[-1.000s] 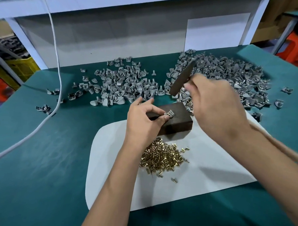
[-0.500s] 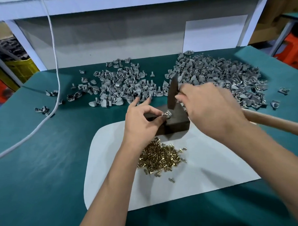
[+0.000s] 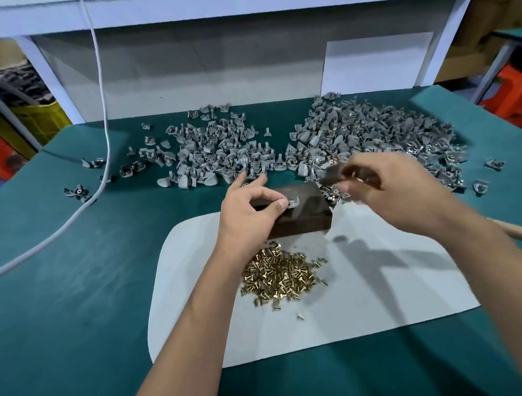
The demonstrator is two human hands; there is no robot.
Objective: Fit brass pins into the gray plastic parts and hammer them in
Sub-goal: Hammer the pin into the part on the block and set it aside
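My left hand (image 3: 250, 211) pinches a small gray plastic part (image 3: 294, 201) on top of a dark block (image 3: 308, 216). My right hand (image 3: 394, 190) grips a hammer close to its dark head (image 3: 332, 175), which is blurred and raised just right of the block. The wooden handle end (image 3: 518, 230) sticks out past my right forearm. A pile of brass pins (image 3: 280, 276) lies on the white mat (image 3: 369, 295) in front of the block. Two heaps of gray parts lie behind: a left heap (image 3: 219, 154) and a larger right heap (image 3: 376, 134).
The table is covered in green cloth (image 3: 70, 279). A white cable (image 3: 101, 125) runs down across its left side. Stray gray parts (image 3: 77, 191) lie near the cable and at the far right (image 3: 480, 186). A white wall panel stands behind the table.
The hammer head came down onto the part on the block half a second ago and has now lifted up and to the right. My left hand keeps its pinch on the part.
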